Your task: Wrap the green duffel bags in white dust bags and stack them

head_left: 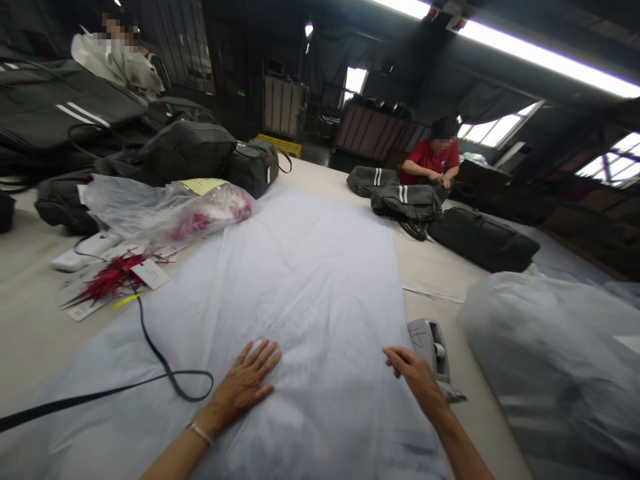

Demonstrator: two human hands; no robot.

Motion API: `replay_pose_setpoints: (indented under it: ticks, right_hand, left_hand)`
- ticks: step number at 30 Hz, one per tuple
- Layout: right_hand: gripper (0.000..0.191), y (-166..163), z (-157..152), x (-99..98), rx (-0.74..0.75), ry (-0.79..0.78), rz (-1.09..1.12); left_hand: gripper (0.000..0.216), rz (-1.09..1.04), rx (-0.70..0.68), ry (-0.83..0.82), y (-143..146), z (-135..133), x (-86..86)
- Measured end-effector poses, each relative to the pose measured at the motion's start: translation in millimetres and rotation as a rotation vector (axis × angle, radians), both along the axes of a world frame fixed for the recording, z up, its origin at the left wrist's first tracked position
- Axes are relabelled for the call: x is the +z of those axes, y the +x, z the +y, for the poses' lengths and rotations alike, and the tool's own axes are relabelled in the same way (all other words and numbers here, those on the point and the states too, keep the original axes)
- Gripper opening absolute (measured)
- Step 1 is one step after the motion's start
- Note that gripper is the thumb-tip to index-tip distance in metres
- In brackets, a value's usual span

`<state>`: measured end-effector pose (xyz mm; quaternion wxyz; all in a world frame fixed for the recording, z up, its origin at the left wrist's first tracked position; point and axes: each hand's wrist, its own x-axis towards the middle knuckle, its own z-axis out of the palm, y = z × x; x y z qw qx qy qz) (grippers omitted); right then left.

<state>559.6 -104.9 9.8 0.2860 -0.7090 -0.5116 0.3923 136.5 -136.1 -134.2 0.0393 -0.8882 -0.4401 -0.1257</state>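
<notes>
A large translucent plastic bag (310, 280) lies spread down the middle of the table. My left hand (245, 380) rests flat on it with the fingers apart. At the bag's right edge is my right hand (413, 373), its fingers curled and pressed together; whatever they may hold is too small to make out. Just beyond that hand, a grey tape dispenser (429, 340) stands on the table. A dark strap (160, 360) loops across the bag to the left of my left hand.
Hang tags with red strings (113, 277) and a clear bag (170, 207) of red items lie at left. Dark bags (185, 150) are piled behind. A plastic-wrapped bundle (560, 360) sits at right. A co-worker in red (425, 160) stands by more dark bags (407, 203).
</notes>
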Motion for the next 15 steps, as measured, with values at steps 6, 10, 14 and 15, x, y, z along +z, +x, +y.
replay_pose_setpoints:
  ticks: [6,10,14,15]
  right_hand:
    - [0.065,-113,125,14.0,0.299,0.041,0.271]
    - [0.044,-145,191,0.9,0.342,0.053,0.244]
    - [0.025,-158,232,-27.4,0.351,-0.035,0.123]
    - [0.02,-159,237,-37.2,0.348,-0.076,0.07]
  left_hand:
    - [0.063,-0.075,0.004,-0.029,-1,-2,-4.9]
    - [0.064,-0.101,0.005,-0.043,0,-3,-3.4]
    - [0.067,-0.099,0.013,-0.117,1,-4,1.5]
    - [0.069,-0.107,0.014,-0.149,1,-5,2.4]
